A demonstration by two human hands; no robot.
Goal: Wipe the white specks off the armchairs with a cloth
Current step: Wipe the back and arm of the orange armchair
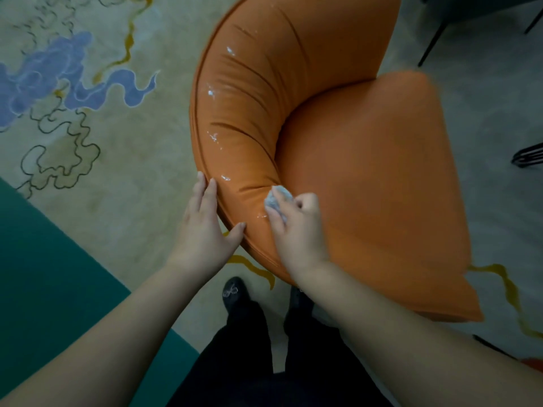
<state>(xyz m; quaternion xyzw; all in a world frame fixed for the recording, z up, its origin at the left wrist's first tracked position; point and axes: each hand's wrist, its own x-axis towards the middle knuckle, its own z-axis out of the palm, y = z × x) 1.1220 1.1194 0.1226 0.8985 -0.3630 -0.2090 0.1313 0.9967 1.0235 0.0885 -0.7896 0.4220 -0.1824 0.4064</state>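
The right hand (296, 230) squeezes a small bunched-up cloth (277, 199) in its curled fingers. The cloth sticks out past the fingertips and presses on the near end of the orange armchair (367, 177). The chair's curved back runs up and away, dotted with white specks (214, 138). The left hand (205, 227) lies flat with straight fingers against the chair's outer edge, just beside the cloth.
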